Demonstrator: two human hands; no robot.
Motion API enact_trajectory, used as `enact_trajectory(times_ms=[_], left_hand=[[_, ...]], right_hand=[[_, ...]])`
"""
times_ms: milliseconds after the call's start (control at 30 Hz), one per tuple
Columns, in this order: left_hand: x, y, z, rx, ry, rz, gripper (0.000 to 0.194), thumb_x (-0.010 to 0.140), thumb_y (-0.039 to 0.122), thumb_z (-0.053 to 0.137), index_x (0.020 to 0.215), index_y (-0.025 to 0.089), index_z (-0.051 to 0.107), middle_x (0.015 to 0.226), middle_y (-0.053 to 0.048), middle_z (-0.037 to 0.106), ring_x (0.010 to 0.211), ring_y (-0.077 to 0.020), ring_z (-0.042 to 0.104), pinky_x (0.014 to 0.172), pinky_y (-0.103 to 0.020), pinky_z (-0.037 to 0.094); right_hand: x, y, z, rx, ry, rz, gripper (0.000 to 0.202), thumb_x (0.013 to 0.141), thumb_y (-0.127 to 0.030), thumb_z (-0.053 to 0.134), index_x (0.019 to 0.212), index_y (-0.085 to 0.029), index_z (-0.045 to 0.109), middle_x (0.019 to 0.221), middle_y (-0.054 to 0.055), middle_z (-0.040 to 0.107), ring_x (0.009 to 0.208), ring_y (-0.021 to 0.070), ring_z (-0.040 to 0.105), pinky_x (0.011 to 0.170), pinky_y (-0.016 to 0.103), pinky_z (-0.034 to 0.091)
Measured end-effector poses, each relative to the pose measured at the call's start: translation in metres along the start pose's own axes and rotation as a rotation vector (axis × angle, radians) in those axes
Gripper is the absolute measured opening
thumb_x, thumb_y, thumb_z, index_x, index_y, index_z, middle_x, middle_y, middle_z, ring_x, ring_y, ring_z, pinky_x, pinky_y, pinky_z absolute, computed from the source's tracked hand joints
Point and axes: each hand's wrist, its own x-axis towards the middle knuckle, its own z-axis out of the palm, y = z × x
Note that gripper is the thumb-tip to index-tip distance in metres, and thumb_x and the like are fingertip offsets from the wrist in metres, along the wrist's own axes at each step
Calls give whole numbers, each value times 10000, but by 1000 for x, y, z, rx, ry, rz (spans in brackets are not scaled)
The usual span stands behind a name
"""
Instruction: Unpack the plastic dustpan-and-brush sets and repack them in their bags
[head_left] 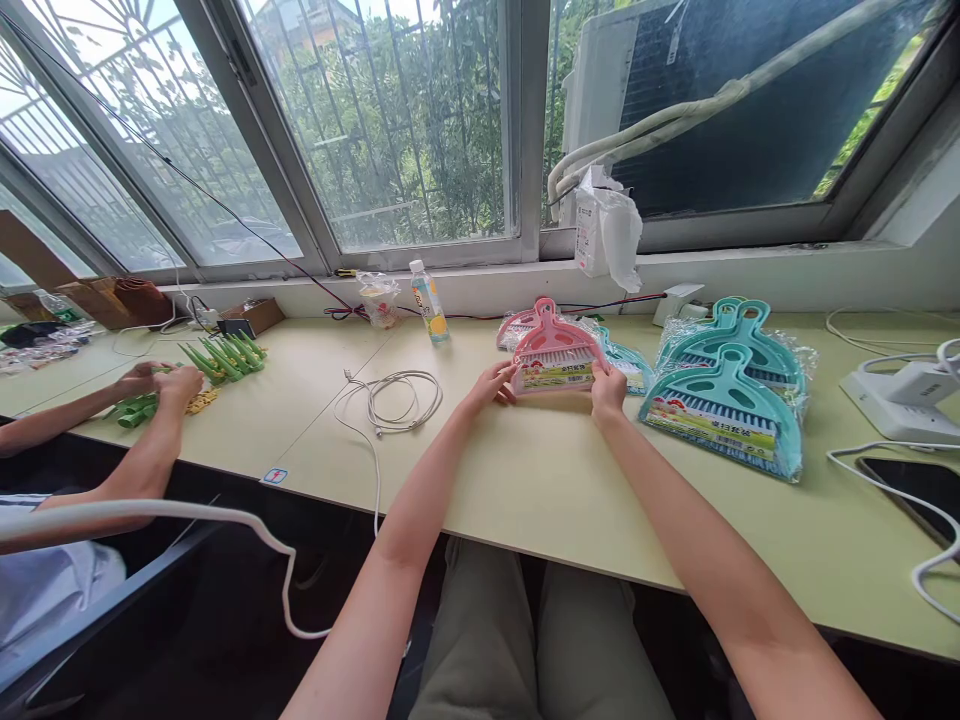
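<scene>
Between my hands is a pink dustpan-and-brush set (556, 348) with a printed label across its bristles, its handle pointing toward the window. My left hand (493, 386) grips its left edge, fingers bent around the lower corner. On the opposite edge, my right hand (608, 387) pinches the pan with the thumb on top. Another pink set (513, 328) lies partly hidden behind it, and a teal set (630, 368) shows beside my right hand. Farther right, several teal dustpan sets (726, 410) are stacked in clear plastic wrap.
A coiled white cable (405, 403) and a drink bottle (430, 305) stand left of my hands. To the right are a power strip (900, 400) and a phone (919, 490). At far left, a co-worker's hands (169, 385) handle green pieces (225, 360).
</scene>
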Motion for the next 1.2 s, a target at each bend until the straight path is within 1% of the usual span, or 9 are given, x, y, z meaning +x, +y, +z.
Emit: enact_trajectory(times_ms=[133, 300, 467, 633, 733, 833, 933, 1067, 1200], left_hand=[[-8, 11, 0, -61, -4, 15, 656, 935, 627, 406, 1451, 227, 343, 1177, -137, 688, 746, -173, 714, 607, -247, 520], [-9, 12, 2, -10, 13, -22, 538, 947, 582, 417, 1316, 195, 476, 1158, -145, 704, 702, -155, 701, 593, -234, 494], [-7, 7, 2, 30, 5, -33, 429, 943, 509, 481, 1223, 190, 545, 1132, -134, 713, 669, -127, 694, 602, -217, 487], [-6, 5, 0, 39, 19, -33, 402, 938, 487, 497, 1203, 191, 560, 1124, -126, 716, 667, -122, 692, 600, -217, 483], [-6, 4, 1, 41, 15, -28, 389, 936, 476, 503, 1192, 190, 569, 1103, -121, 722, 665, -119, 689, 589, -209, 471], [-5, 3, 1, 40, 14, -20, 383, 931, 467, 513, 1182, 186, 581, 1092, -124, 726, 670, -126, 691, 594, -217, 475], [-5, 3, 1, 46, 16, -19, 387, 925, 467, 520, 1181, 184, 585, 1091, -126, 727, 672, -128, 691, 595, -221, 474], [-6, 3, 1, 55, 15, -30, 383, 923, 463, 527, 1180, 186, 589, 1091, -123, 728, 679, -127, 690, 604, -221, 475], [-7, 5, 3, 54, 15, -28, 361, 930, 435, 519, 1173, 179, 594, 1081, -119, 728, 670, -116, 680, 615, -220, 469]], right_hand=[[18, -16, -20, -103, 175, -87, 264, 850, -337, 505, 855, -138, 677, 845, 113, 684, 715, 205, 533, 683, 319, 389], [41, -31, -54, -269, 331, -201, 301, 872, -299, 470, 884, -107, 702, 902, 201, 687, 813, 285, 589, 762, 391, 408], [44, -24, -63, -325, 303, -117, 314, 887, -272, 459, 945, -89, 706, 953, 227, 687, 908, 322, 611, 820, 419, 424], [53, -27, -70, -256, 344, -45, 373, 881, -248, 455, 1090, -65, 704, 1046, 208, 702, 924, 285, 628, 821, 377, 438], [62, -34, -86, -264, 386, -90, 401, 871, -230, 458, 1133, -51, 702, 1078, 220, 701, 930, 283, 636, 800, 368, 440], [69, -35, -100, -365, 345, -168, 362, 838, -223, 502, 1057, -64, 742, 1015, 226, 710, 928, 313, 641, 792, 394, 452], [72, -27, -100, -418, 304, -160, 333, 818, -257, 542, 1010, -96, 761, 955, 209, 713, 927, 342, 637, 813, 438, 476], [70, -13, -84, -388, 320, -122, 381, 862, -337, 516, 1012, -72, 745, 892, 211, 700, 956, 355, 623, 852, 483, 475], [63, -6, -70, -356, 345, -92, 413, 894, -351, 456, 1005, -65, 733, 915, 242, 692, 935, 351, 609, 813, 466, 468]])
